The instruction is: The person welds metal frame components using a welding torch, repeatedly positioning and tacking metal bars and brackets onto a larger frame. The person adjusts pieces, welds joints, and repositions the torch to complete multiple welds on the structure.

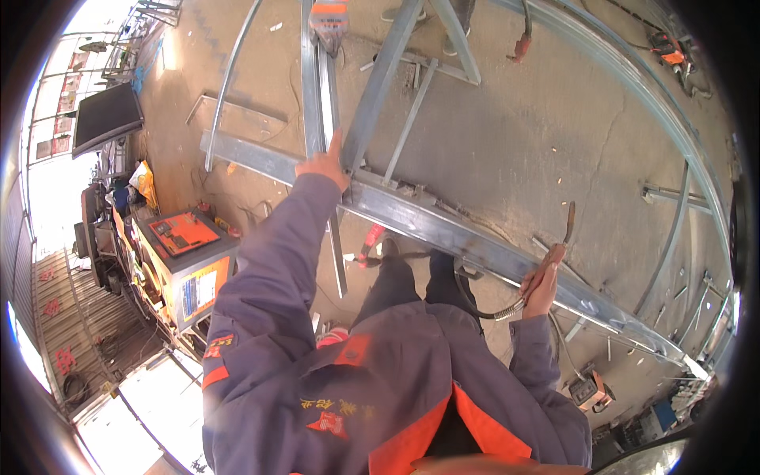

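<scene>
Closest to my camera is a grey work jacket [388, 356] with orange trim. Beyond it, I see a long steel beam [427, 224] crossing the view, sloping down toward the right. Near its right part, the right hand [542, 285] is wrapped around a welding torch [570, 222], whose curved neck points away from the wearer. The left hand [323, 166] extends its index finger along a metal bar [309, 95] at the beam; whether it grips anything, I cannot tell.
</scene>
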Motion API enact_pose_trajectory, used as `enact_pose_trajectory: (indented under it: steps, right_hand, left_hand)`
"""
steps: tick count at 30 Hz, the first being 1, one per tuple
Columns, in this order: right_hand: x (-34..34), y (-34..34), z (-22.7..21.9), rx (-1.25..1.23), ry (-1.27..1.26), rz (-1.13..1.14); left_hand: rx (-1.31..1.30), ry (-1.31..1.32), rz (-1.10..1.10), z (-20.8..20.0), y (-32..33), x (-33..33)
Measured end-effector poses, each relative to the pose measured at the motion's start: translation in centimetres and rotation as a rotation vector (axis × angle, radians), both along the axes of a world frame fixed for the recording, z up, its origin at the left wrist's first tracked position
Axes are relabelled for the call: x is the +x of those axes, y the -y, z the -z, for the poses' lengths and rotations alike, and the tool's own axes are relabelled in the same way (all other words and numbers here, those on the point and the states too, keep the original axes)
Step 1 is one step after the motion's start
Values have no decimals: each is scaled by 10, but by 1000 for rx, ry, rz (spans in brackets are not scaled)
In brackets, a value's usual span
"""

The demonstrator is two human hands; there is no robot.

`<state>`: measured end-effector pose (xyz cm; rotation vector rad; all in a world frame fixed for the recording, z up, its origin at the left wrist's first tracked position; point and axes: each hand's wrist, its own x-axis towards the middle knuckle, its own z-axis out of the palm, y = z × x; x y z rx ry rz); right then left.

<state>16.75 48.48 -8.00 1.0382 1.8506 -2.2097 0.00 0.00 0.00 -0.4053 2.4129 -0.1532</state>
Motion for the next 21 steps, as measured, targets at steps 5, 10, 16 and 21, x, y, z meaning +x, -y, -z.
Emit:
enact_pose_trajectory:
  steps: [5, 10, 16, 21]
  right_hand:
    - [3, -16, 10, 38, 158, -20]
    - [10, -7, 0, 65, 184, 7]
    - [-5, 33, -56, 77, 139, -443]
    - [-36, 113, -115, -100, 315, -1002]
  left_hand:
    - [381, -686, -50, -41, 13, 8]
    - [599, -1040, -240, -57, 8, 68]
    - [919, -605, -372, -6, -75, 166]
    - [1218, -646, -417, 17, -101, 196]
